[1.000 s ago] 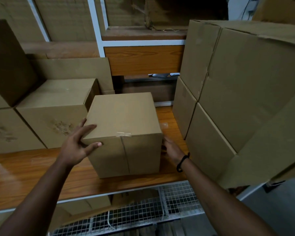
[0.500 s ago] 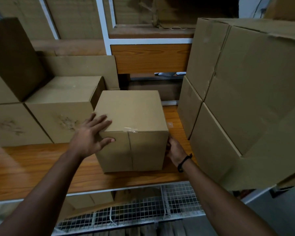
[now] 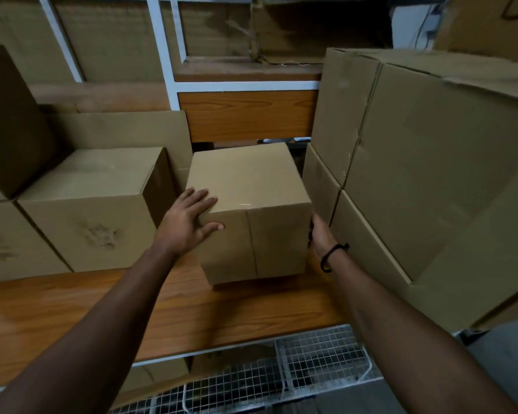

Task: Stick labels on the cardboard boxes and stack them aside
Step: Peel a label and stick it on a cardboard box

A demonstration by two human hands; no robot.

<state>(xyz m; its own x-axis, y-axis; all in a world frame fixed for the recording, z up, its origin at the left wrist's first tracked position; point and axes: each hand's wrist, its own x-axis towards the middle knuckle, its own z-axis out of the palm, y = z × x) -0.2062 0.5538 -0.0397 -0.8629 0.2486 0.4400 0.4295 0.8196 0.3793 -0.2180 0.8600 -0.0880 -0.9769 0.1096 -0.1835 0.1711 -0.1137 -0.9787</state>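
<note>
Two hands: both are on one cardboard box (image 3: 248,210), one at each side.
Left hand (image 3: 189,222): fingers straight and spread flat over the near left corner of the box top, thumb laid on the front face; it presses on the box and does not curl round it.
Right hand (image 3: 320,234): lies against the right side of the box, low down; its fingers are hidden behind the box edge, so I cannot tell how it grips.
Wristband (image 3: 331,256): dark, on the right wrist.
Box: closed, a strip of clear tape running over the top front edge, a seam down the middle of the front face. It stands on the wooden shelf (image 3: 72,312), in the gap between the boxes on the left (image 3: 93,210) and the tall stack on the right (image 3: 431,174), close to both.
Label: I cannot make one out on the faces that show.
Below the shelf: a white wire grid (image 3: 311,363).
Behind: a white metal frame (image 3: 162,55) and more cardboard.
</note>
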